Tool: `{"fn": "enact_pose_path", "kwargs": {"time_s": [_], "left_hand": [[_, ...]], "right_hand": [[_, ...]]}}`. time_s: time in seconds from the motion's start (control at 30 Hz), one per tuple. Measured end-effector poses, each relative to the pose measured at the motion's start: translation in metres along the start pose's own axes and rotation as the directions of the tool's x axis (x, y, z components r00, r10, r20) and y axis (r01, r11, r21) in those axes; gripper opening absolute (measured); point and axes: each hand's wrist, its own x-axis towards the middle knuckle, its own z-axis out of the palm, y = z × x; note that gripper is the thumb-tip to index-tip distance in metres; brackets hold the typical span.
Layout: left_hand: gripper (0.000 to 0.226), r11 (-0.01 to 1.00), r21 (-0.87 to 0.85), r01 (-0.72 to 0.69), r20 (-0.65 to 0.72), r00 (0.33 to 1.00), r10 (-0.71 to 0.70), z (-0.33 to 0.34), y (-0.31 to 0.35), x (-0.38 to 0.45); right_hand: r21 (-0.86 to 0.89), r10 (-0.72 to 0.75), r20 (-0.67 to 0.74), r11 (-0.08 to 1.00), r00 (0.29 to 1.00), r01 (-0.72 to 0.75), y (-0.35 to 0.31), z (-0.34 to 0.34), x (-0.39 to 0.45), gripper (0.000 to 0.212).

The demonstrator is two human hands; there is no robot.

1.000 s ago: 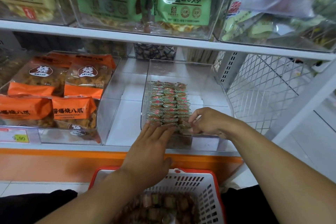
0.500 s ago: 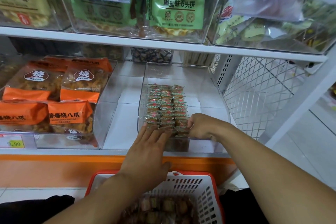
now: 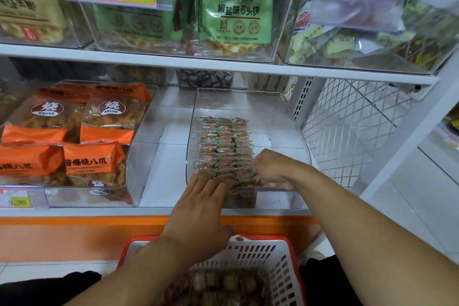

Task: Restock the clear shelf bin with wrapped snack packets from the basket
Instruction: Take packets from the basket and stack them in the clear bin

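A worker's flat left hand [image 3: 208,196] steadies the near end of the snack packets [image 3: 224,146], rowed front-to-back in the clear bin [image 3: 293,131]. The curled right hand [image 3: 269,166] apparently pinches a packet at their right edge; the basket [image 3: 280,253] waits just below.

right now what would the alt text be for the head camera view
A person's left hand lies flat against the near end of neat rows of snack packets in a clear shelf bin, while the right hand, fingers curled, works at the rows' right edge. Below, a red-rimmed white basket holds more packets.
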Motion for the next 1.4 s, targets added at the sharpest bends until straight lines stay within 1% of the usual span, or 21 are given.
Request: {"fn": "enact_pose_path", "kwargs": {"time_s": [0.07,0.13,0.27,0.33,0.4,0.47,0.5,0.57,0.63,0.73,0.83,0.87,0.97,1.07,1.13,1.2,1.23,1.27,1.33,1.37,1.4], "left_hand": [[0.087,1.000,-0.002,-0.007,-0.002,1.000,0.007,0.000,0.000,0.000],[0.088,1.000,-0.005,-0.010,-0.009,1.000,0.010,0.000,-0.001,0.000],[0.092,1.000,0.001,-0.016,-0.015,1.000,0.016,0.000,-0.001,0.000],[0.093,1.000,-0.008,-0.018,-0.013,1.000,0.018,0.000,-0.001,0.001],[0.093,1.000,-0.019,-0.017,-0.013,1.000,0.017,0.001,-0.001,0.000],[0.093,1.000,-0.016,-0.021,-0.016,1.000,0.020,0.001,-0.002,0.000],[0.093,1.000,-0.012,-0.022,-0.019,1.000,0.021,0.001,-0.002,0.000],[0.094,1.000,-0.004,-0.020,-0.018,1.000,0.020,0.001,-0.002,0.000],[0.095,1.000,0.000,-0.021,-0.017,1.000,0.021,0.002,-0.002,0.000],[0.095,1.000,-0.011,-0.028,-0.013,1.000,0.028,0.003,-0.003,0.000],[0.096,1.000,-0.003,-0.030,-0.003,1.000,0.030,0.003,-0.004,0.001],[0.097,1.000,0.004,-0.031,0.004,1.000,0.031,0.002,-0.004,0.001],[0.098,1.000,0.002,-0.031,0.018,0.999,0.031,0.001,-0.003,0.000],[0.098,0.999,0.005,-0.038,0.030,0.999,0.038,0.000,-0.004,0.000],[0.097,0.999,0.002,-0.040,0.030,0.999,0.040,-0.001,-0.005,0.000],[0.097,0.999,-0.010,-0.043,0.042,0.998,0.043,-0.003,-0.004,-0.001],[0.098,0.999,-0.009,-0.046,0.053,0.997,0.047,-0.004,-0.005,-0.001],[0.098,0.999,-0.010,-0.048,0.071,0.996,0.048,-0.005,-0.005,-0.001],[0.098,0.998,-0.029,-0.054,0.098,0.994,0.056,-0.008,-0.005,-0.004],[0.096,0.997,-0.068,-0.044,0.089,0.995,0.050,-0.009,-0.003,-0.007],[0.092,0.992,-0.126,-0.026,0.047,0.998,0.032,-0.010,-0.002,-0.011]], "right_hand": [[0.014,0.040,0.013,0.999,0.999,-0.040,0.001,-0.002,0.000,0.025],[0.023,0.049,0.031,0.998,0.998,-0.050,0.002,-0.002,0.002,0.027],[0.188,0.072,0.084,0.978,0.994,-0.086,0.002,0.005,0.004,0.019],[0.172,0.084,0.090,0.980,0.992,-0.099,0.003,0.003,0.007,0.020],[0.114,0.087,0.090,0.989,0.992,-0.097,0.003,0.001,0.009,0.025],[0.064,0.084,0.089,0.994,0.992,-0.090,0.003,0.002,0.011,0.017],[0.062,0.089,0.098,0.993,0.991,-0.096,0.003,0.003,0.009,0.013],[0.067,0.124,0.119,0.989,0.985,-0.133,0.002,0.003,0.008,0.017],[0.078,0.135,0.124,0.986,0.983,-0.145,0.004,0.002,0.011,0.015],[0.154,0.111,0.088,0.980,0.990,-0.123,0.005,0.004,0.019,0.023],[0.204,0.097,0.096,0.972,0.991,-0.114,0.005,0.009,0.019,0.035],[0.216,0.091,0.102,0.970,0.991,-0.112,0.006,0.010,0.019,0.035],[0.237,0.096,0.109,0.964,0.989,-0.120,0.005,0.005,0.017,0.023],[0.227,0.078,0.046,0.970,0.996,-0.086,0.000,0.008,0.013,0.013],[0.254,0.058,0.024,0.965,0.998,-0.062,0.001,0.013,0.014,0.012],[0.275,0.047,0.025,0.960,0.999,-0.052,0.004,0.015,0.015,0.015],[0.264,0.047,0.022,0.963,0.999,-0.051,0.004,0.014,0.012,0.018],[0.218,0.039,0.016,0.975,0.999,-0.042,0.005,0.013,0.010,0.021],[-0.028,-0.030,-0.042,0.999,0.999,0.029,0.006,0.014,0.001,0.026],[-0.156,-0.120,-0.152,0.983,0.981,0.096,0.006,0.016,-0.003,0.031],[-0.232,-0.250,-0.294,0.955,0.922,0.185,0.003,0.019,-0.007,0.035]]}}
